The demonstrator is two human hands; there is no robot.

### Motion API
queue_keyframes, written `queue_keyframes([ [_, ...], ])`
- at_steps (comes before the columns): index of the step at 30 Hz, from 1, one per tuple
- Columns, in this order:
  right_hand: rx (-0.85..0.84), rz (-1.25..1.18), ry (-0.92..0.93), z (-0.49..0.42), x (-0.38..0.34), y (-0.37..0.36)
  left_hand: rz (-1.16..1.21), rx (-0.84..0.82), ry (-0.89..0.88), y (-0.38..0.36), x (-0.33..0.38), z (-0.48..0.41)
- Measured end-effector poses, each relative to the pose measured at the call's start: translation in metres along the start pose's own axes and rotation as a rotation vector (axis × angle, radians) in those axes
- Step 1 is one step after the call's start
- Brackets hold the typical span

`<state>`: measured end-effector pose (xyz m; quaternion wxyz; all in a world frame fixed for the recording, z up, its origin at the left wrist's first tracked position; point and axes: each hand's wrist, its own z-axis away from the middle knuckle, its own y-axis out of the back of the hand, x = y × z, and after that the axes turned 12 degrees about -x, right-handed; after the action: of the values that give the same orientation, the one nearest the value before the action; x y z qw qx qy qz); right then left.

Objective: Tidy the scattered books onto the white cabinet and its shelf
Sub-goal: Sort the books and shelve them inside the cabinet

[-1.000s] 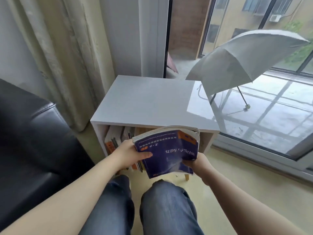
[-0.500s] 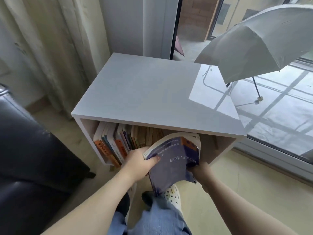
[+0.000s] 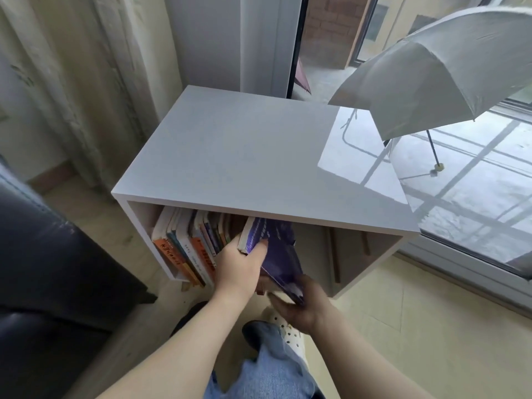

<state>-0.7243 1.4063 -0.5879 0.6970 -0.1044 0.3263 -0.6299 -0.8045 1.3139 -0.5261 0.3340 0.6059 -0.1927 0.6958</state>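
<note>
Both arms reach forward, left hand and right hand gripping the purple book.

This is a home's living room. A black sofa, long curtains and a white cabinet stand by a balcony door.

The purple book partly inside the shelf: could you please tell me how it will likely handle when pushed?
Probably floppy: the purple book seems a paperback, bowing between the left hand and right hand. It may tip once released, since only the row of books on its left can prop it.
</note>
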Motion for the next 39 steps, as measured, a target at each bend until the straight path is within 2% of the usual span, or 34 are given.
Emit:
queue_keyframes([
  [2,-0.004,-0.202,0.085,-0.001,-0.003,-0.002,0.010,-0.065,0.027,0.001,-0.003,-0.001],
  [5,0.056,-0.213,0.182,-0.016,-0.007,0.010,-0.042,-0.244,0.072,0.002,-0.008,0.001],
  [7,0.104,-0.201,0.175,-0.024,-0.006,0.018,-0.194,-0.400,0.134,-0.002,-0.010,0.002],
  [9,0.158,-0.234,0.159,-0.026,-0.004,0.019,-0.392,-0.462,0.167,-0.011,-0.013,0.001],
  [11,0.145,-0.151,0.143,-0.031,0.000,0.013,-0.559,-0.394,0.184,-0.021,-0.016,-0.003],
  [12,0.087,-0.160,0.139,-0.034,0.001,0.010,-0.606,-0.345,0.178,-0.025,-0.014,-0.005],
  [15,0.062,-0.117,0.121,-0.055,-0.005,0.000,-0.666,-0.209,0.158,-0.027,-0.011,-0.017],
  [17,0.081,0.127,0.103,-0.068,-0.009,-0.006,-0.685,-0.165,0.194,-0.022,-0.012,-0.029],
  [19,0.027,-0.140,-0.016,-0.083,-0.006,-0.005,-0.746,-0.186,0.247,-0.017,-0.015,-0.041],
  [20,-0.026,-0.021,-0.043,-0.086,-0.003,-0.005,-0.788,-0.211,0.259,-0.015,-0.016,-0.045],
  [23,-0.013,-0.023,-0.153,-0.091,0.005,-0.008,-0.857,-0.220,0.255,-0.009,-0.017,-0.051],
  [28,0.016,0.010,-0.184,-0.112,0.004,0.002,-0.859,-0.196,0.205,0.010,-0.015,-0.052],
  [32,0.022,0.134,-0.186,-0.119,0.004,0.007,-0.940,-0.279,0.113,0.017,-0.012,-0.047],
  [39,-0.044,0.290,-0.133,-0.103,-0.004,0.010,-0.922,-0.267,0.105,0.015,-0.009,-0.049],
])
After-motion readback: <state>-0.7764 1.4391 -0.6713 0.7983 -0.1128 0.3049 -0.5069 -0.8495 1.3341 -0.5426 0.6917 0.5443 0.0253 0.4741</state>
